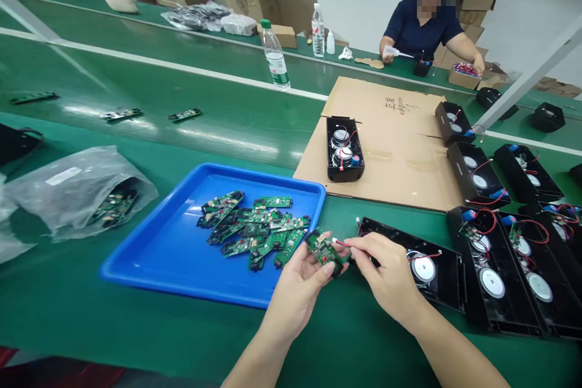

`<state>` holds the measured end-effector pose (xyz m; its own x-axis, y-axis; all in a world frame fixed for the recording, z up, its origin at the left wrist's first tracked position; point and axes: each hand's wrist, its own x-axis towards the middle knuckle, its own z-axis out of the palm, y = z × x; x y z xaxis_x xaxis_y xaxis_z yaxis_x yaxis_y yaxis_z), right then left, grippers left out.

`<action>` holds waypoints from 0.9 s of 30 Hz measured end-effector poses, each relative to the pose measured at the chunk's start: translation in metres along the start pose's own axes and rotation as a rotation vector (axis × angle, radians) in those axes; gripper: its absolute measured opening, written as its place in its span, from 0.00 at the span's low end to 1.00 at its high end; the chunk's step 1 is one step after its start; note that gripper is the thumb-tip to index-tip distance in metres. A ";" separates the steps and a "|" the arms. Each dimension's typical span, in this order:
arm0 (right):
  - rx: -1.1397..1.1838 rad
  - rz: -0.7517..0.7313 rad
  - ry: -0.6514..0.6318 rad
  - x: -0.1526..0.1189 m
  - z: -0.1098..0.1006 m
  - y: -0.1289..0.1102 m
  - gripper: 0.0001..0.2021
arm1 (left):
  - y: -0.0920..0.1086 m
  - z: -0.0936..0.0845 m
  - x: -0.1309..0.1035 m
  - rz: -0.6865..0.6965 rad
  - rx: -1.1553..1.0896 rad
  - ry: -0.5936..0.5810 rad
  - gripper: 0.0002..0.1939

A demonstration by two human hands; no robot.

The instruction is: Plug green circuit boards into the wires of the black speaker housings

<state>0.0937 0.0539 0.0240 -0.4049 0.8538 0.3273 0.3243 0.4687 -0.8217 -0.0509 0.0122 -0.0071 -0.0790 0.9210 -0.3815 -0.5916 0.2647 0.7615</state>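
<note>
My left hand [295, 288] holds a green circuit board [324, 250] between thumb and fingers, over the right edge of a blue tray [150, 288]. Close to the board's upper right edge, my right hand [386, 273] pinches a thin red and black wire [342, 243] with a small white connector at its tip. Whether the connector touches the board cannot be made out. Behind my right hand lies an open black speaker housing [443, 288] with a round white speaker [422, 268]. Several more green boards [259, 224] are heaped in the tray.
More black housings [495, 291] line the right side. One housing [344, 148] stands on flat cardboard [386, 121]. A plastic bag [77, 194] with boards lies left of the tray. Bottles [275, 60] stand farther back. Across the bench, a person [422, 30] handles small parts.
</note>
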 end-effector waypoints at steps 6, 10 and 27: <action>-0.171 -0.188 0.023 0.002 0.005 -0.009 0.12 | 0.004 -0.004 -0.002 0.173 0.185 0.100 0.20; -0.289 -0.240 0.056 0.001 0.018 -0.008 0.13 | 0.006 -0.010 -0.006 0.231 0.294 0.164 0.16; -0.445 -0.478 0.184 -0.005 0.034 0.006 0.07 | -0.003 -0.004 -0.012 0.122 0.036 0.101 0.22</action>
<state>0.0687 0.0443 0.0013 -0.4518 0.5360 0.7132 0.4832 0.8190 -0.3094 -0.0515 -0.0004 -0.0069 -0.2299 0.9141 -0.3339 -0.5436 0.1640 0.8231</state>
